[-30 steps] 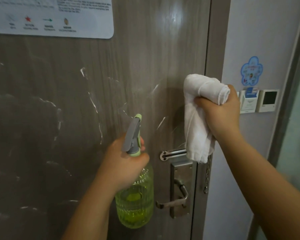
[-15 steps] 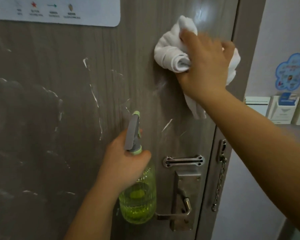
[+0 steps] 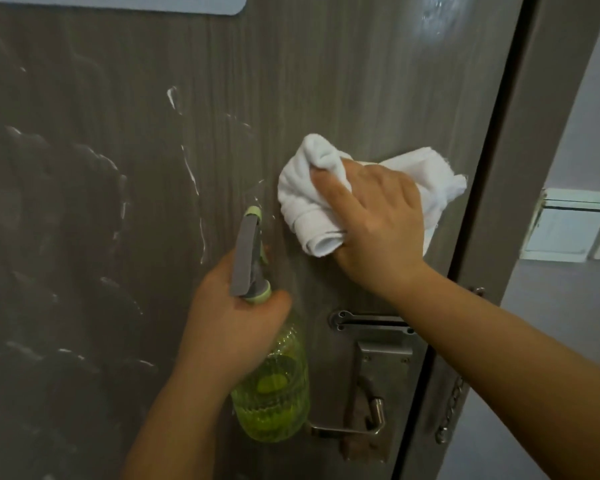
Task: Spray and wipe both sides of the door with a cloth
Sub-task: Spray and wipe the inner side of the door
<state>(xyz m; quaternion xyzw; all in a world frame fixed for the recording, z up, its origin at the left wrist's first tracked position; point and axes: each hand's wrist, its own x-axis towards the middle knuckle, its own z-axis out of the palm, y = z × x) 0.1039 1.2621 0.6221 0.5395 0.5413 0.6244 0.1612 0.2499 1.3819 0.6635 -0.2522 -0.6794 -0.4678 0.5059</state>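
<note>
Grey wooden door (image 3: 326, 81) fills my view | my right hand (image 3: 378, 216) presses the bunched cloth (image 3: 305, 199) flat to it above the handle (image 3: 361, 424) | my left hand (image 3: 236, 327) clamps the spray bottle (image 3: 274, 393) | risk: loose cloth tail snagging the latch (image 3: 371, 320).

Dim indoor light, glare patch high on door (image 3: 437, 15), soft wide-angle blur

White cloth (image 3: 309, 199), green bottle (image 3: 274, 400), grey-brown woodgrain door (image 3: 326, 81)
</note>
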